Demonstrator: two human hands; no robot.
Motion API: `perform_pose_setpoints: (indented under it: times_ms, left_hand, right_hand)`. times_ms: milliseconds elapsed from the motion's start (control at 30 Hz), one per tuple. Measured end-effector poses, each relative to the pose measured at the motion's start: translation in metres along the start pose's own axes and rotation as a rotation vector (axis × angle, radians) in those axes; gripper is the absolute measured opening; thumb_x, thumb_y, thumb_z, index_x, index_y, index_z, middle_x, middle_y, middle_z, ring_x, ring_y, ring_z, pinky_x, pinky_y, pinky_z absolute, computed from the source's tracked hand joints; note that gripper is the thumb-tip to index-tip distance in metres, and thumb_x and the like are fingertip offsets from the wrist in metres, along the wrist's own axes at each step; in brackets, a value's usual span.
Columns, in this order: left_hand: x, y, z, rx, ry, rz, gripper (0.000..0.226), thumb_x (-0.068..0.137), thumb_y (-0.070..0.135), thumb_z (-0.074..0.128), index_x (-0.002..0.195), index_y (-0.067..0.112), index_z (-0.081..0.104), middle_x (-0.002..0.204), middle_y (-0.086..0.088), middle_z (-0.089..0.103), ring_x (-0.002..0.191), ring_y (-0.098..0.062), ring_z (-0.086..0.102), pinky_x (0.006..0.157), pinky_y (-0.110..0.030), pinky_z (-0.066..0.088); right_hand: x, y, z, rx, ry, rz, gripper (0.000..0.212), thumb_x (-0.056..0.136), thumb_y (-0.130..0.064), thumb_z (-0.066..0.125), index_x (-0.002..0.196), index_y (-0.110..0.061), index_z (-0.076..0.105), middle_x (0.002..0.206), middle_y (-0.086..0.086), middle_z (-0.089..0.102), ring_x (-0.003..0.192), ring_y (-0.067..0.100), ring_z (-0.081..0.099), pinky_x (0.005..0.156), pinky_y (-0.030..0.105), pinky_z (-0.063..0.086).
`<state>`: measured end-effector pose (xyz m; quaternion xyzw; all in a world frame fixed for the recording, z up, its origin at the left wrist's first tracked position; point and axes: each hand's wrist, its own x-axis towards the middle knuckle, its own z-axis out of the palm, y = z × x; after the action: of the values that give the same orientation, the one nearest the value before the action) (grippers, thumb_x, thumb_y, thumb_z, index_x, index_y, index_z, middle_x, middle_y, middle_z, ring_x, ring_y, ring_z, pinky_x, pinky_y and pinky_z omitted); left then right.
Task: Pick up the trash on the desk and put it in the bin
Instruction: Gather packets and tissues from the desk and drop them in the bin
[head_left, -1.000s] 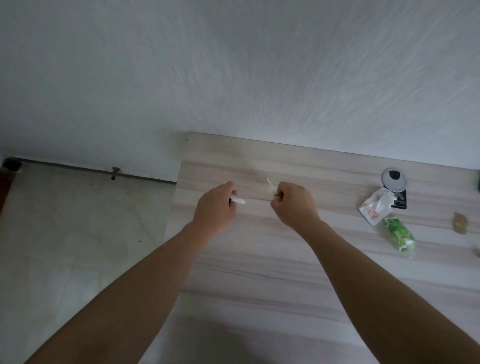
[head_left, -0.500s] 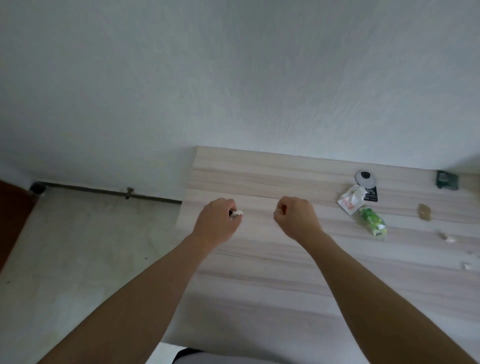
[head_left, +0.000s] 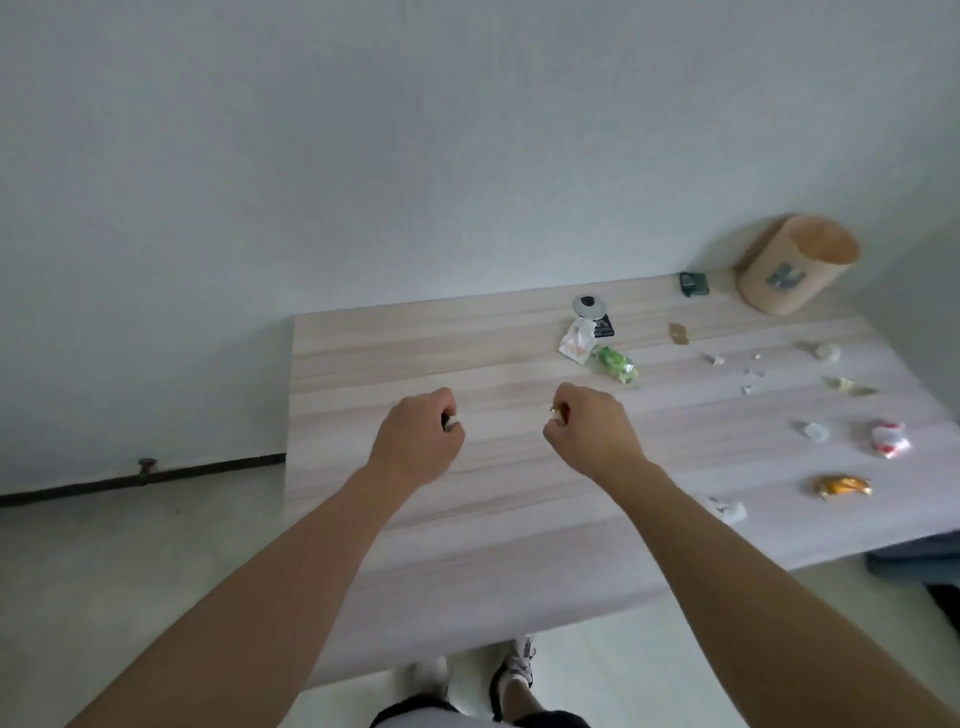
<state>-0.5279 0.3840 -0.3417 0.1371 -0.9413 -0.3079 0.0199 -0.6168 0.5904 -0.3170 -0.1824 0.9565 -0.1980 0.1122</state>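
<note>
Both fists hang closed above the desk (head_left: 415, 545), the left hand (head_left: 418, 439) pinching a small white scrap (head_left: 451, 425) and the right hand (head_left: 589, 434) a pale bit (head_left: 556, 413), while wrappers lie scattered rightward toward the bin (head_left: 795, 265) at the far corner.

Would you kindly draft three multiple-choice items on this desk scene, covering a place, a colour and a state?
1. Where on the desk does the bin stand?
A. far right corner by the wall
B. near left corner
C. centre

2. What colour is the wrapper beside the white packet?
A. blue
B. green
C. black

3. How are the left hand and right hand?
A. flat on the desk
B. spread open
C. closed into fists on small scraps

Answers: 1 A, the bin sits against the wall at far right. 2 B, it is bright green. 3 C, fingers are curled, scraps peeking out.
</note>
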Motion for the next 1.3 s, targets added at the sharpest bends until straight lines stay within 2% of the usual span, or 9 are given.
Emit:
perform_pose_setpoints:
  times_ms: [333,533,633,700,833,967,1100,1300]
  left_hand:
    - [-0.026,0.094,0.018,0.061,-0.007,0.199,0.005,0.082,0.019,0.058,0.082,0.017,0.053,0.064,0.002,0.056,0.061,-0.024,0.054,0.058,-0.033,0.047]
    - [-0.04,0.192,0.064,0.04,-0.005,0.251,0.004,0.079,0.018,0.06,0.077,0.017,0.056,0.063,0.001,0.059,0.063,-0.025,0.056,0.058,-0.034,0.049]
    - [-0.052,0.242,0.094,0.049,-0.008,0.277,0.006,0.079,0.017,0.058,0.074,0.017,0.054,0.062,0.001,0.057,0.059,-0.022,0.053,0.053,-0.031,0.043]
    - [-0.058,0.276,0.115,0.079,0.001,0.318,0.009,0.08,0.017,0.057,0.072,0.017,0.052,0.06,0.002,0.054,0.056,-0.019,0.05,0.049,-0.028,0.036]
    - [-0.066,0.343,0.151,0.082,0.002,0.349,0.008,0.082,0.019,0.058,0.076,0.017,0.054,0.062,0.001,0.057,0.059,-0.02,0.054,0.054,-0.03,0.045]
    - [-0.061,0.397,0.17,0.07,-0.005,0.382,0.008,0.083,0.02,0.058,0.076,0.018,0.055,0.064,0.001,0.059,0.06,-0.02,0.056,0.053,-0.029,0.045]
    - [-0.037,0.427,0.177,0.072,0.024,0.394,0.008,0.083,0.02,0.058,0.077,0.021,0.053,0.065,0.002,0.059,0.06,-0.021,0.055,0.052,-0.029,0.042]
    - [0.023,0.446,0.194,0.045,0.026,0.377,0.009,0.082,0.02,0.059,0.075,0.021,0.053,0.065,0.003,0.058,0.06,-0.021,0.053,0.05,-0.029,0.039]
  right_hand:
    - [-0.104,0.085,-0.08,0.009,0.195,0.157,0.003,0.078,-0.014,0.056,0.08,-0.013,0.053,0.071,0.003,0.056,0.068,0.023,0.052,0.055,0.03,0.041]
    - [-0.162,0.173,-0.134,0.01,0.264,0.232,0.002,0.078,-0.014,0.054,0.077,-0.014,0.052,0.071,0.003,0.055,0.066,0.021,0.052,0.051,0.028,0.039]
    - [-0.19,0.227,-0.159,0.001,0.281,0.26,0.003,0.078,-0.015,0.053,0.075,-0.014,0.051,0.069,0.002,0.054,0.066,0.022,0.053,0.057,0.032,0.047]
    - [-0.208,0.263,-0.176,-0.018,0.3,0.275,0.004,0.078,-0.015,0.053,0.078,-0.011,0.053,0.069,0.002,0.053,0.069,0.025,0.053,0.059,0.034,0.046]
    - [-0.232,0.32,-0.208,0.009,0.337,0.292,0.004,0.075,-0.012,0.052,0.076,-0.008,0.052,0.072,0.007,0.056,0.069,0.027,0.051,0.056,0.033,0.04]
    - [-0.238,0.359,-0.241,-0.011,0.326,0.288,0.004,0.075,-0.011,0.052,0.076,-0.008,0.049,0.074,0.005,0.055,0.071,0.026,0.05,0.054,0.03,0.036]
    - [-0.226,0.388,-0.269,-0.008,0.35,0.292,0.002,0.077,-0.012,0.051,0.075,-0.011,0.05,0.073,0.005,0.055,0.069,0.026,0.049,0.058,0.032,0.045]
    - [-0.166,0.422,-0.29,-0.026,0.32,0.28,0.005,0.076,-0.016,0.052,0.073,-0.015,0.049,0.073,0.004,0.056,0.068,0.024,0.049,0.053,0.029,0.037]
